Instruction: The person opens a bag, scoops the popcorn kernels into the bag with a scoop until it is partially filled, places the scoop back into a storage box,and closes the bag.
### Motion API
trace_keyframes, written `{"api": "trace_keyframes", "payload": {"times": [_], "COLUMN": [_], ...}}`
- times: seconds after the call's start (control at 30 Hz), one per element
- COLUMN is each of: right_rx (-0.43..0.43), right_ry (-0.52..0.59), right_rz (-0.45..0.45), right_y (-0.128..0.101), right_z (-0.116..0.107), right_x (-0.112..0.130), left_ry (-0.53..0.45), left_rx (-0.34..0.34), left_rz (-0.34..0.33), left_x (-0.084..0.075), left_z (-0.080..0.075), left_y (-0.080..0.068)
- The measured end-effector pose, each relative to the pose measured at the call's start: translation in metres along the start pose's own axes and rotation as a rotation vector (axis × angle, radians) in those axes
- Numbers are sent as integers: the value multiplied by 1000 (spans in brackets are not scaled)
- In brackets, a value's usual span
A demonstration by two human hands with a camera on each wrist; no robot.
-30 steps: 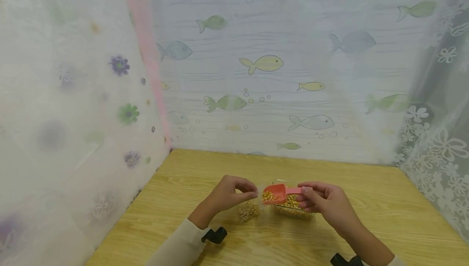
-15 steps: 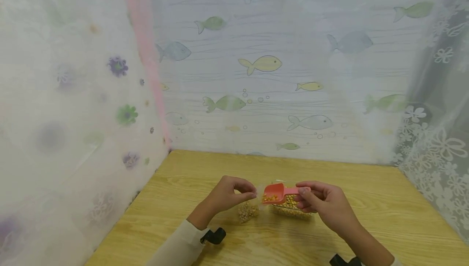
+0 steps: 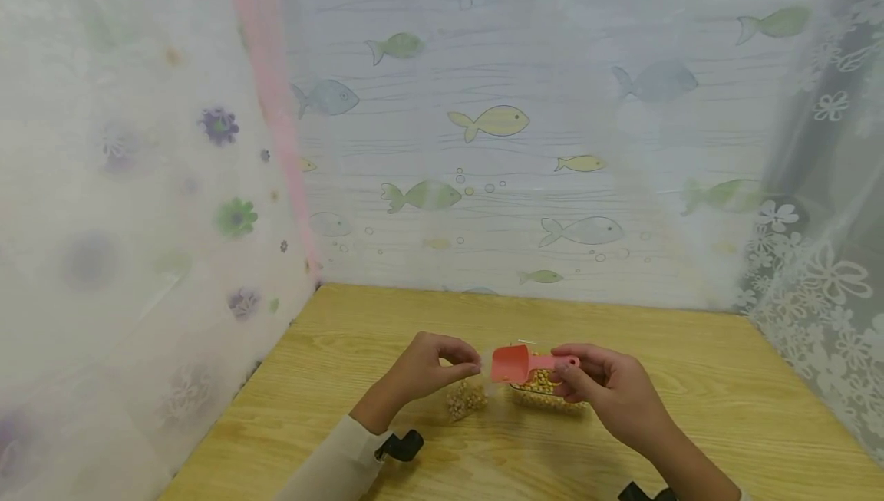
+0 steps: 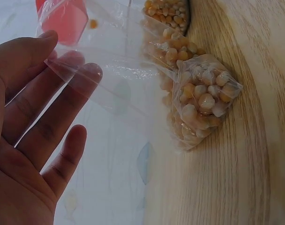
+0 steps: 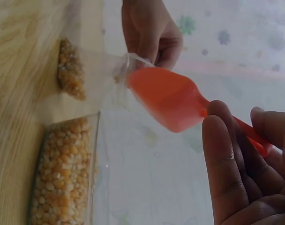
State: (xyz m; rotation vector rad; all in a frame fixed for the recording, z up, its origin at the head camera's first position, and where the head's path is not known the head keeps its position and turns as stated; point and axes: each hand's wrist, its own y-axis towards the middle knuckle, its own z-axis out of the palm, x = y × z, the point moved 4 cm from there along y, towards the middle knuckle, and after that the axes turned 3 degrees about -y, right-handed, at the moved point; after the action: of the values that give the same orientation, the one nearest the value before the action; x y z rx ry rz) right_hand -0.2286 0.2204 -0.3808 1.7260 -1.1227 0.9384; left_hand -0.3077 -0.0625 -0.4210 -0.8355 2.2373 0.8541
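Observation:
My left hand (image 3: 431, 367) pinches the top edge of a small clear plastic bag (image 4: 133, 70) that holds yellow kernels (image 4: 203, 101) at its bottom, resting on the wooden table (image 3: 691, 378). My right hand (image 3: 601, 393) grips the handle of a pink scoop (image 3: 514, 364), tilted with its mouth in the bag's opening (image 5: 128, 63). One kernel (image 4: 93, 23) is falling inside the bag by the scoop (image 4: 63, 18). A clear tub of kernels (image 5: 63, 173) sits on the table under the right hand, and shows as the tub (image 3: 542, 393) in the head view.
Translucent curtains enclose the table: a fish-print one (image 3: 493, 121) at the back, a flower-print one (image 3: 138, 179) on the left, lace (image 3: 822, 271) on the right. Bare wood lies in front of and to the right of the hands.
The scoop has tipped toward the bag and its kernels have gone from view inside it. Both hands stayed almost where they were.

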Motion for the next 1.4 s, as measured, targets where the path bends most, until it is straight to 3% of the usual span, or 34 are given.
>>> {"api": "trace_keyframes", "payload": {"times": [0.37, 0.63, 0.83, 1.4], "right_rx": [-33, -36, -1, -30], "right_ry": [-4, 58, 72, -90], "right_rz": [-19, 21, -2, -118], "right_y": [2, 4, 3, -2], "right_z": [-4, -10, -6, 2], "right_x": [-4, -8, -8, -1], "left_ry": [-5, -42, -61, -70], "left_rx": [-14, -48, -49, -62], "left_rz": [17, -7, -38, -56], "left_x": [1, 3, 4, 8], "left_z": [-1, -3, -3, -5], "left_y": [0, -2, -3, -2]}}
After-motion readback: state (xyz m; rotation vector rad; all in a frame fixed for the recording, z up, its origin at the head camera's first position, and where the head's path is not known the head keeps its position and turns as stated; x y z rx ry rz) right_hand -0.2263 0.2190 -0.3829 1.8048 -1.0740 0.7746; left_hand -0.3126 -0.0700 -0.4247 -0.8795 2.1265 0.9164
